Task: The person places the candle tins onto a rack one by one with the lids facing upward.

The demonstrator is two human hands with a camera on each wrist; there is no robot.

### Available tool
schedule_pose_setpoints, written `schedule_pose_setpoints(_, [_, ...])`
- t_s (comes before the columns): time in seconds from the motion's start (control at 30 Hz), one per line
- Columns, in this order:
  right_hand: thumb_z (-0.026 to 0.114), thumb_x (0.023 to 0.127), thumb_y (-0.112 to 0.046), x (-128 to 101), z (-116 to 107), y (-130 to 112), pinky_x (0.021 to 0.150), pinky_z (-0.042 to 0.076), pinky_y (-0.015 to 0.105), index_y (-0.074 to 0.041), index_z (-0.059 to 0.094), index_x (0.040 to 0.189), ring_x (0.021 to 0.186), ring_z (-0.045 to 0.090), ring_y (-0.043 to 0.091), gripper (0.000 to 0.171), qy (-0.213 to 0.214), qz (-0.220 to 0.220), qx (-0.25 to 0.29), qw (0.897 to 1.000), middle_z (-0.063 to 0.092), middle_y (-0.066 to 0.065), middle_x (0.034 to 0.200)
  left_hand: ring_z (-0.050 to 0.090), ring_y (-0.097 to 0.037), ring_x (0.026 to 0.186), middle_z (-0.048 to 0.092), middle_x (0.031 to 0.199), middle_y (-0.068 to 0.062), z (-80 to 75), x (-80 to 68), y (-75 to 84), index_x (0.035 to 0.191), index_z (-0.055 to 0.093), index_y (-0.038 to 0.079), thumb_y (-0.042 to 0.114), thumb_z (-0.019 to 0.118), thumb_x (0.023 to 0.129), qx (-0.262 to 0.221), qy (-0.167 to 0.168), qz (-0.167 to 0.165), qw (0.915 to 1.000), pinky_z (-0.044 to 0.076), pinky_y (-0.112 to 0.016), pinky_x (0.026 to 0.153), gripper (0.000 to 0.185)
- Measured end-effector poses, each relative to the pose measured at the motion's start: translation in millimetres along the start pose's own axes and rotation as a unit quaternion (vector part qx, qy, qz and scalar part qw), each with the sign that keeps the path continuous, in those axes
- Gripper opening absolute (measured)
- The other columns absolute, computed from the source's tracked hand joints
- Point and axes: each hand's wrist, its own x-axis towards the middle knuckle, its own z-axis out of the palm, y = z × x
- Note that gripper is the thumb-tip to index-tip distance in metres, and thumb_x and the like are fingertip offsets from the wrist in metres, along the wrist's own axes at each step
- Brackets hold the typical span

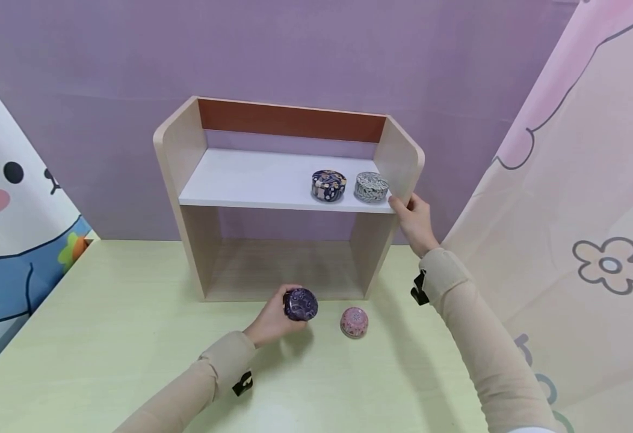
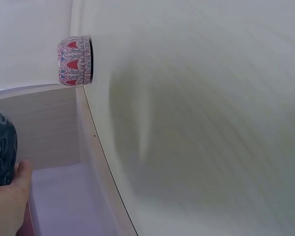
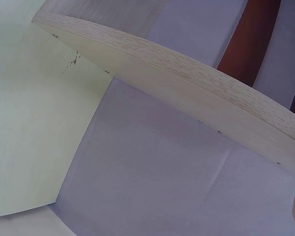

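Note:
A dark purple patterned round tin (image 1: 301, 304) is held by my left hand (image 1: 277, 319), above the table in front of the shelf. In the left wrist view the same tin (image 2: 1, 147) shows at the left edge, with part of the hand (image 2: 12, 201) below it. My right hand (image 1: 415, 224) grips the front edge of the shelf's right side panel (image 1: 403, 153), thumb by the upper board. On that white board (image 1: 257, 174) stand a navy floral tin (image 1: 328, 185) and a grey-white patterned tin (image 1: 371, 187). A pink patterned tin (image 1: 354, 323) sits on the table, right of my left hand.
The wooden shelf unit (image 1: 186, 252) stands at the back of the pale table (image 1: 132, 349), before a purple cloth (image 1: 295, 54). A flower-printed cloth (image 1: 538, 240) hangs at the right, a cartoon-printed one (image 1: 18, 228) at the left.

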Motion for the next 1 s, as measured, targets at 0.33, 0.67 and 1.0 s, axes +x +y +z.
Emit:
schedule_pose_setpoints(0.33, [0.052,0.091,-0.030,0.4,1.1,0.4,0.087,0.043,0.027,-0.003,0.051,0.127,0.098,0.050,0.014,0.045,0.007,0.003,-0.002,1.000,0.055,0.014,0.117,0.050,-0.036,0.117,0.046,0.129,-0.019,0.2,1.5,-2.2,0.127,0.042,0.002,-0.002,0.076,0.064,-0.044,0.002,-0.003,0.9990,0.043,-0.042,0.098,0.072])
schedule_pose_setpoints(0.67, [0.053,0.091,-0.031,-0.2,0.8,-0.2,0.083,0.042,0.023,-0.003,0.051,0.127,0.095,0.050,0.012,0.046,0.007,0.006,-0.002,1.000,0.055,0.013,0.115,0.051,-0.035,0.116,0.043,0.133,-0.019,-3.4,0.0,-1.1,0.135,0.041,0.007,0.002,0.077,0.066,-0.030,0.002,0.003,0.9995,0.046,-0.037,0.096,0.078])
schedule_pose_setpoints(1.0, [0.052,0.091,-0.032,0.2,0.7,-0.4,0.085,0.042,0.025,-0.003,0.050,0.128,0.098,0.050,0.013,0.047,0.005,0.005,-0.003,1.000,0.054,0.014,0.118,0.055,-0.033,0.111,0.048,0.129,-0.020,-7.1,-2.6,3.8,0.136,0.043,0.008,0.001,0.078,0.065,-0.025,0.009,-0.001,0.9997,0.048,-0.035,0.093,0.079])
